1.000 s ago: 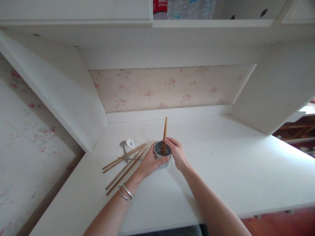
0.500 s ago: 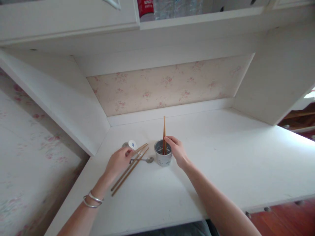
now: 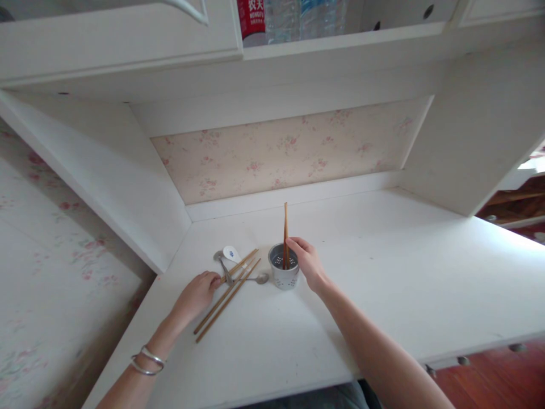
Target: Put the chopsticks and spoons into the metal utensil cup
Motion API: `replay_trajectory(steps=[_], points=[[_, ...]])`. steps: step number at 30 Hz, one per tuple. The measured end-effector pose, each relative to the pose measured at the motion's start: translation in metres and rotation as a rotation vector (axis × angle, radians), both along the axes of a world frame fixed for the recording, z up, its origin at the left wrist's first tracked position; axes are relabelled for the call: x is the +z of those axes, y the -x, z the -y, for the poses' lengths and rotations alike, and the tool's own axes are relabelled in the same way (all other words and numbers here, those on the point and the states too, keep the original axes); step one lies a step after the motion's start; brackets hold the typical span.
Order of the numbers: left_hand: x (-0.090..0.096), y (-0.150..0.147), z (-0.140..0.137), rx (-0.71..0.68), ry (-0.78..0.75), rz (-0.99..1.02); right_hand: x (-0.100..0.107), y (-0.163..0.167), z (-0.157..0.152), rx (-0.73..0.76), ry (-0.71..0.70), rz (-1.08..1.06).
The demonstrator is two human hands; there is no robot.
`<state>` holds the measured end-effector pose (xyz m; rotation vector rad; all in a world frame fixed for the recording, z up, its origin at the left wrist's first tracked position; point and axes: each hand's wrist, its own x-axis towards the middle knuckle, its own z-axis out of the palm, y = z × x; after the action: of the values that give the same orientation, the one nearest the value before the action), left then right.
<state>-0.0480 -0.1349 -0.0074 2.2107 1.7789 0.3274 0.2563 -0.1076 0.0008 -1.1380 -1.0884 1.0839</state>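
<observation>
Left hand (image 3: 196, 294): I see it curled, seemingly pinching loose chopsticks (image 3: 227, 295).
Right hand (image 3: 307, 262): wrapped on holder (image 3: 284, 272).
Handling: chopsticks light, stiff; I'd grip mid-shaft.

Desk (image 3: 383, 295): white. Back panel (image 3: 289, 150), frame centre: cream, pink floral print. Holder (image 3: 284, 274): grey, perforated. Chopsticks (image 3: 225, 298), lower left: light brown. Spoon (image 3: 232, 253): white, blue mark.
</observation>
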Motion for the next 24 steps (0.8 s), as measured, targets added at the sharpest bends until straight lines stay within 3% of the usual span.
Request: replay_trajectory(steps=[5,15,20,24], points=[[0.003,-0.014,0.004,-0.035,0.031,0.017,0.000,0.000,0.001,-0.006,-0.011,0.012],[0.008,-0.026,-0.003,0.087,0.150,0.060,0.002,-0.001,0.002,0.003,-0.004,0.012],[0.030,-0.041,0.000,0.107,0.193,0.291,0.004,-0.001,0.003,0.000,-0.008,0.010],[0.048,-0.057,0.003,0.117,0.355,0.598,0.005,-0.002,0.003,0.003,-0.006,0.012]])
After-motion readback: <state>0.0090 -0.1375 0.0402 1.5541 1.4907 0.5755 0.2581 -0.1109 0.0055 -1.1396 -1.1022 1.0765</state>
